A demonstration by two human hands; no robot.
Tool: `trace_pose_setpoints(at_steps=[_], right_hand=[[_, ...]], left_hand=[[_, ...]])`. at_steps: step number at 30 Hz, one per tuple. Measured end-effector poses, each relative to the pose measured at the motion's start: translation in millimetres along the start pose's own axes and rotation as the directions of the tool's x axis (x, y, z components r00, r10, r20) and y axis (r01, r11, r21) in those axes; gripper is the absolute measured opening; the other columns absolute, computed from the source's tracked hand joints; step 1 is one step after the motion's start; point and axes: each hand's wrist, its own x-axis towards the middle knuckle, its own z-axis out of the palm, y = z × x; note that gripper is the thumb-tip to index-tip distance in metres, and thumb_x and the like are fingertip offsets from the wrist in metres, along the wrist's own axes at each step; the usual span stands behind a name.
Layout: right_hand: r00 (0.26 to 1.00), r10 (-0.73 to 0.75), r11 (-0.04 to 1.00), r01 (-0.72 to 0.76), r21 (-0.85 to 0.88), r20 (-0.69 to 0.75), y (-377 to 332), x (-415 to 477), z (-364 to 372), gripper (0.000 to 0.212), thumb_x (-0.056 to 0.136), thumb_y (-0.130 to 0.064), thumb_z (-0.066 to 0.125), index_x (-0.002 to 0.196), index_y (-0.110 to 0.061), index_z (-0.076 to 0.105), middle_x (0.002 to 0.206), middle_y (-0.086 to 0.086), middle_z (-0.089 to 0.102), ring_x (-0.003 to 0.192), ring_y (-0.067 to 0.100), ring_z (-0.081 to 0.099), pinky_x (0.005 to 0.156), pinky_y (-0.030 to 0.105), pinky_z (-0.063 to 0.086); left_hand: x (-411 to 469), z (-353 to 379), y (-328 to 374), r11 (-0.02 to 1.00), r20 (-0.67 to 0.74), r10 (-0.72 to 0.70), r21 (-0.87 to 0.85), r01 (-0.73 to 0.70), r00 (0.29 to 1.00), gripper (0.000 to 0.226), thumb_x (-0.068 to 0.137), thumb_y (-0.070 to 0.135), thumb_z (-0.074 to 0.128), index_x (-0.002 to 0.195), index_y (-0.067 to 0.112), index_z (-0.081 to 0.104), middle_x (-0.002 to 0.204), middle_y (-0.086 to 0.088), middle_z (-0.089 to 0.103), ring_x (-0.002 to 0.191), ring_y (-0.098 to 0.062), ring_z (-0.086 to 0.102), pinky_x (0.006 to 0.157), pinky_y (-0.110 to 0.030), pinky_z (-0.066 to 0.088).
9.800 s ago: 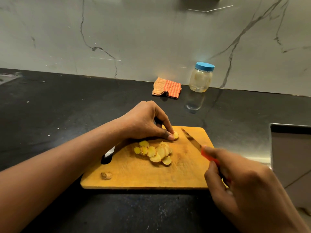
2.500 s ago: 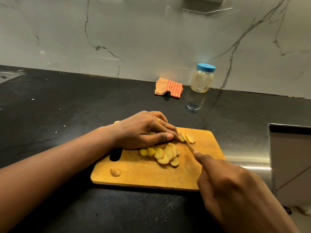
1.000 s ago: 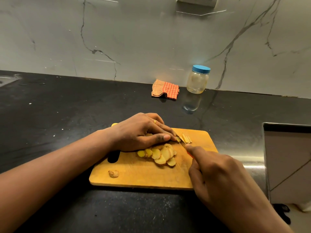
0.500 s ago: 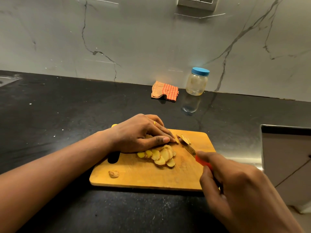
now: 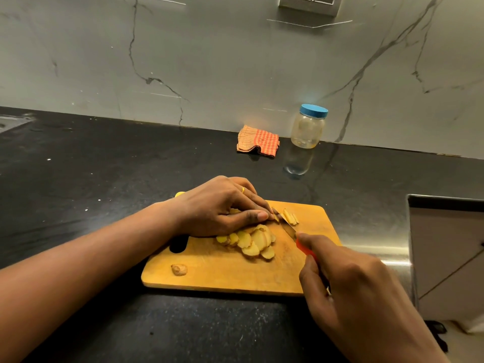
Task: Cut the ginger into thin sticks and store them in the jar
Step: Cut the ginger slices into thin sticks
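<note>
A wooden cutting board (image 5: pixel 222 279) lies on the black counter. A pile of ginger slices (image 5: pixel 251 241) sits at its middle, and a few cut sticks (image 5: pixel 290 216) lie near its far right corner. My left hand (image 5: pixel 220 208) pins a stack of slices under its fingertips; that stack is mostly hidden. My right hand (image 5: pixel 361 292) grips a knife (image 5: pixel 288 227) by its orange handle, the blade down right beside my left fingertips. A ginger end piece (image 5: pixel 179 269) lies at the board's near left. The jar (image 5: pixel 308 127), blue lid on, stands by the wall.
A folded orange checked cloth (image 5: pixel 258 140) lies left of the jar against the marble wall. The counter ends at the right, where a pale cabinet face (image 5: pixel 445 258) drops away. A sink corner (image 5: pixel 13 121) shows at far left.
Whole slices have given way to a few cut sticks by the blade. In the last second the knife lifted back and came down again beside my left fingertips.
</note>
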Motion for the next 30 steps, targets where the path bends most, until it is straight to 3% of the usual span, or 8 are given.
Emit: trace_pose_setpoints(at_steps=[3,8,10,16,18,23,27,30], right_hand=[[1.000,0.005,0.999,-0.006,0.031,0.027,2.4,0.5,1.8,0.037,0.078,-0.023,0.058,0.113,-0.016,0.068,0.059,-0.018,0.040,0.045,0.000,0.035,0.052,-0.001,0.018],[0.999,-0.044,0.998,0.042,0.057,0.027,6.8,-4.8,-2.1,0.036,0.081,-0.024,0.053,0.113,-0.014,0.068,0.062,-0.022,0.028,0.047,-0.013,0.024,0.050,-0.003,0.022],[0.998,-0.060,0.997,0.060,0.045,0.020,5.5,-6.3,-4.6,0.041,0.082,-0.029,0.045,0.111,-0.013,0.069,0.062,-0.023,0.027,0.044,-0.009,0.024,0.049,-0.001,0.019],[0.999,-0.021,1.000,0.021,-0.015,0.030,1.5,7.7,3.4,0.039,0.080,-0.023,0.054,0.115,-0.014,0.066,0.057,-0.008,0.057,0.041,0.006,0.047,0.041,0.016,0.037],[0.999,-0.011,1.000,0.012,-0.029,0.042,0.9,9.4,3.2,0.039,0.079,-0.023,0.054,0.115,-0.014,0.065,0.058,-0.006,0.060,0.042,0.008,0.049,0.040,0.021,0.039],[0.999,-0.049,0.998,0.049,-0.038,-0.005,3.8,-8.7,-11.0,0.036,0.079,-0.026,0.048,0.105,-0.015,0.070,0.054,-0.015,0.034,0.040,0.004,0.032,0.042,0.017,0.031],[0.996,-0.074,0.996,0.071,-0.048,-0.058,5.9,-16.6,-19.5,0.029,0.075,-0.022,0.055,0.098,-0.019,0.073,0.056,-0.017,0.025,0.045,0.002,0.024,0.042,0.018,0.030],[0.997,-0.060,0.998,0.061,0.003,-0.056,4.7,-20.6,-25.2,0.029,0.078,-0.023,0.053,0.100,-0.023,0.072,0.053,-0.023,0.019,0.044,-0.004,0.023,0.046,0.011,0.027]], left_hand=[[0.1,0.1,-0.3,1.000,-0.003,-0.001,0.000,0.001,1.000,0.035,0.100,0.041,0.046,0.122,0.027,0.071,0.125,0.020,0.066,0.118,-0.003,0.053,0.091,-0.023,0.049],[0.5,-0.5,-0.9,1.000,0.009,-0.019,-0.008,0.019,1.000,0.035,0.101,0.041,0.046,0.122,0.029,0.070,0.126,0.021,0.065,0.118,-0.003,0.052,0.092,-0.023,0.049],[0.8,-0.6,-1.4,1.000,0.017,-0.019,0.001,0.019,1.000,0.034,0.101,0.041,0.045,0.123,0.029,0.070,0.127,0.021,0.064,0.118,-0.004,0.052,0.092,-0.022,0.048],[0.6,-0.3,0.6,1.000,0.014,-0.015,-0.017,0.016,1.000,0.036,0.100,0.042,0.045,0.122,0.028,0.070,0.126,0.021,0.064,0.118,-0.003,0.052,0.092,-0.019,0.048],[0.4,-0.8,1.0,1.000,0.013,-0.026,-0.015,0.026,1.000,0.035,0.100,0.042,0.046,0.122,0.028,0.070,0.126,0.020,0.065,0.118,-0.002,0.051,0.092,-0.020,0.048],[0.7,-0.9,-0.1,0.999,0.013,-0.033,-0.012,0.033,0.999,0.035,0.100,0.039,0.047,0.122,0.027,0.070,0.126,0.018,0.065,0.118,-0.001,0.051,0.093,-0.018,0.047],[0.3,-1.0,-0.4,0.999,-0.003,-0.013,-0.031,0.013,1.000,0.035,0.100,0.039,0.047,0.122,0.026,0.071,0.124,0.017,0.067,0.119,0.000,0.051,0.092,-0.017,0.048],[-0.3,-0.9,-1.1,0.999,-0.009,-0.007,-0.032,0.007,1.000,0.033,0.102,0.038,0.048,0.121,0.025,0.071,0.123,0.016,0.068,0.119,-0.001,0.053,0.094,-0.022,0.050]])
